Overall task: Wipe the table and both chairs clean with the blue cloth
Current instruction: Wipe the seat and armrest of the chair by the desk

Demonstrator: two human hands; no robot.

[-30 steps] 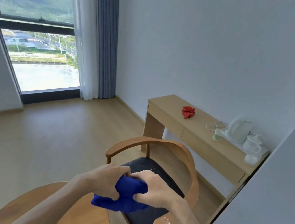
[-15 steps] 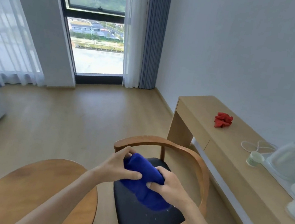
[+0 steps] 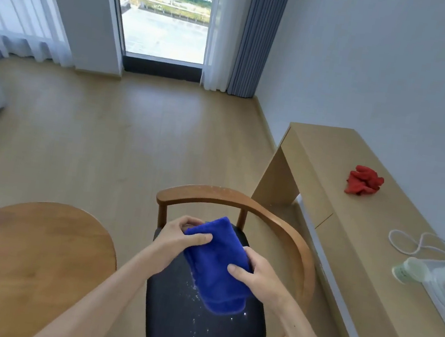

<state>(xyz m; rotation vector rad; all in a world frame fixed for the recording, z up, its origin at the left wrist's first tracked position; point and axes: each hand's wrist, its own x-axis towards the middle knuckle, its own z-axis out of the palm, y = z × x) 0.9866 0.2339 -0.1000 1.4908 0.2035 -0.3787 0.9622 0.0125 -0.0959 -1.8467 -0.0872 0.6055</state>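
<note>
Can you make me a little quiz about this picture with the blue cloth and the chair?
1. True or false: both hands grip the blue cloth.
2. What lies on the dark seat of the chair near the cloth?
A. white specks
B. a spoon
C. a book
3. Fill in: the crumpled cloth on the long desk is ____.

Key
1. True: the left hand holds the far end and the right hand the near side.
2. A: white specks dot the seat.
3. Red: the red cloth lies there.
</note>
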